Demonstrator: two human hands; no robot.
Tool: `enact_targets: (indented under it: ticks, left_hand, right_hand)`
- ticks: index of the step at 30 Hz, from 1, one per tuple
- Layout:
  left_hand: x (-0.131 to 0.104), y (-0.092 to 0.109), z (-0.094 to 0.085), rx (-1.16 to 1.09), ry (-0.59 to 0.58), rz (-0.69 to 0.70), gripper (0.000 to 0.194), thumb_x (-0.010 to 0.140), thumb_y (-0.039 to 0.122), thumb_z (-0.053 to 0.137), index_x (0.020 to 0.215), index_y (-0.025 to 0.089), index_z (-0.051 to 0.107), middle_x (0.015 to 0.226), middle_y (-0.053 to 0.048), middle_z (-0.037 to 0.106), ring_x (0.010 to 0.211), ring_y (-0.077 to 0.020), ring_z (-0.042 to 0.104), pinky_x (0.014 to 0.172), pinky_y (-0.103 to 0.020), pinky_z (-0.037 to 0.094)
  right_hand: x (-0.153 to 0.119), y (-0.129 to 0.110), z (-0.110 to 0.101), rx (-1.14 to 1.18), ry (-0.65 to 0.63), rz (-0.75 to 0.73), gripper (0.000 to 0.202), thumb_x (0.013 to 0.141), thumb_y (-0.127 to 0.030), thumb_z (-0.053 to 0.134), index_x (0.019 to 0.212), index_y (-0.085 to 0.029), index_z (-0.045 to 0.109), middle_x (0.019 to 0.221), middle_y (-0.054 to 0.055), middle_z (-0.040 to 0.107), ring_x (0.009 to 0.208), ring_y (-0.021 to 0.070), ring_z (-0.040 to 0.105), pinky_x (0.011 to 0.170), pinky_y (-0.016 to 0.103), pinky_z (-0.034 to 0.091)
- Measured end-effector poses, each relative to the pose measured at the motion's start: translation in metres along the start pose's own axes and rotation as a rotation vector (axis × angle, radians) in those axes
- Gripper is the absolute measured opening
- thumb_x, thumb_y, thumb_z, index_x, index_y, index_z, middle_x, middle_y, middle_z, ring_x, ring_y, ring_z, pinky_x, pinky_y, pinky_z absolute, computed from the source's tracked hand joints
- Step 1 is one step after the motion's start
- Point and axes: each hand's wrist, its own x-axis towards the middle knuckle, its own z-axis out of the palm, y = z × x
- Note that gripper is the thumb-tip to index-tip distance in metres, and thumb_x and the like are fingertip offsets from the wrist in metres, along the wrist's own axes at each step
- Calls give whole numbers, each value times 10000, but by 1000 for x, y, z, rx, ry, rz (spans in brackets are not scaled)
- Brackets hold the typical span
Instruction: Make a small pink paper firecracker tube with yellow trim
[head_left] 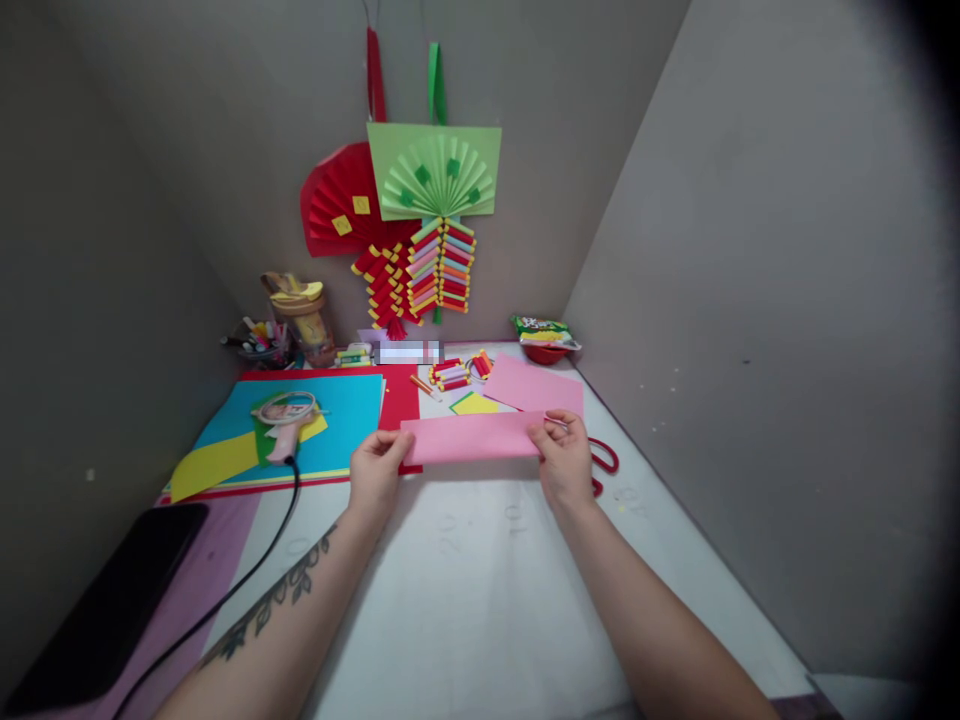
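A pink paper strip (471, 438) is stretched level above the white table (480, 590), between my two hands. My left hand (376, 468) pinches its left end, thumb on the front face. At the right end, my right hand (562, 455) grips the strip between thumb and fingers. Red-handled scissors (604, 456) lie just beyond my right hand, partly hidden by it. Behind the strip lie a larger pink sheet (536, 385) and a yellow and green paper piece (475, 403).
Coloured sheets (345, 410) bear a corded glue gun (286, 435) at the left, near a black slab (112, 600). Small paper rolls (450, 376), a pen basket (262, 345) and a red bowl (545, 354) stand behind. Paper fans (441, 175) hang on the wall.
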Motion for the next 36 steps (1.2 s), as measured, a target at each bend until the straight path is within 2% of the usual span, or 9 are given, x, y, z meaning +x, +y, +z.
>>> enact_targets:
  ticks: [16, 24, 36]
  left_hand:
    - [1, 0, 3, -69, 20, 28, 299, 608, 299, 751, 619, 169, 482, 571, 61, 525, 526, -66, 464, 523, -180, 376]
    - [1, 4, 5, -142, 4, 30, 367, 595, 254, 758, 636, 185, 401, 628, 45, 584, 565, -75, 520, 544, -176, 405]
    - [-1, 7, 5, -61, 28, 55, 368, 585, 256, 752, 621, 193, 392, 583, 60, 531, 548, -82, 518, 522, -180, 391]
  right_hand:
    - [1, 5, -3, 27, -11, -1, 392, 593, -226, 750, 898, -222, 503, 628, -69, 569, 537, 77, 521, 573, 209, 403]
    - [2, 6, -4, 36, -12, -5, 391, 593, -219, 749, 899, -219, 505, 636, -69, 560, 542, 73, 517, 575, 206, 402]
    - [3, 8, -5, 39, -11, 10, 393, 610, -228, 741, 920, -220, 501, 627, -71, 563, 536, 76, 515, 576, 209, 404]
